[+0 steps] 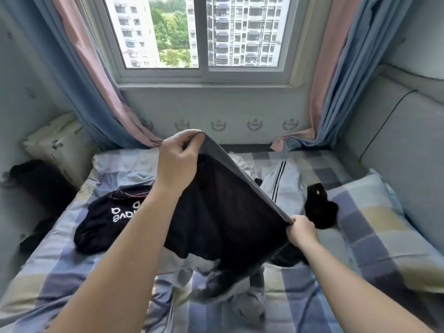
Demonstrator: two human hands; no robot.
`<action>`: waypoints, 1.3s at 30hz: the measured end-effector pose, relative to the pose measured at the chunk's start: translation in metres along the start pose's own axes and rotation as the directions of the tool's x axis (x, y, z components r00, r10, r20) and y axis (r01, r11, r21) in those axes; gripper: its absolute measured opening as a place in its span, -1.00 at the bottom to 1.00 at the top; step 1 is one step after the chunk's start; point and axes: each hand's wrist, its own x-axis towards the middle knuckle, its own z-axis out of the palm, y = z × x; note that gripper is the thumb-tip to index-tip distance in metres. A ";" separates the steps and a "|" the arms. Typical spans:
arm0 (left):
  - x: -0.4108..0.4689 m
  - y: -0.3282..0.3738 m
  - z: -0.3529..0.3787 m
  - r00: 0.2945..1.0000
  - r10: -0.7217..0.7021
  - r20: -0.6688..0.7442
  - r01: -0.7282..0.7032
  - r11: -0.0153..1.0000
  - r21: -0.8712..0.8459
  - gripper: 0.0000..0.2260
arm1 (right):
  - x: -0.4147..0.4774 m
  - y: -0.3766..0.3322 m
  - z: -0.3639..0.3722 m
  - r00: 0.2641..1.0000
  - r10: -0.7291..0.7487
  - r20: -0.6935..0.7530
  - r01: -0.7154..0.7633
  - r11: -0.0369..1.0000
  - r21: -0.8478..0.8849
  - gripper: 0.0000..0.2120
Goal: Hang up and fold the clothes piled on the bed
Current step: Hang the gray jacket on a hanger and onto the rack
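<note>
Left hand [177, 163] raised, right hand [303, 233] lower, pinching

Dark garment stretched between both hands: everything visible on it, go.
The dark garment looks like soft black fabric with a grey band along its top edge. It is held up and stretched on a slant: the left hand grips the band's higher end, the right hand pinches the lower end. Its blurred, greyish lower part reaches the checked bed sheet. Garment type unclear.
</note>
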 end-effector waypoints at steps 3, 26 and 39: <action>-0.019 -0.033 -0.004 0.996 -0.092 0.021 0.092 0.996 0.014 -0.80 | -0.002 0.022 0.012 0.997 -0.066 0.039 0.064 0.997 0.053 -0.70; -0.173 -0.071 0.072 0.725 -0.459 0.514 0.429 0.884 0.186 -0.75 | -0.082 -0.084 -0.032 0.949 -0.197 0.248 -0.150 0.411 0.899 -0.89; -0.157 -0.064 0.054 0.797 -0.518 0.311 0.567 0.819 -0.089 -0.84 | -0.082 0.003 0.011 0.751 -0.488 0.446 0.122 0.765 0.632 -0.71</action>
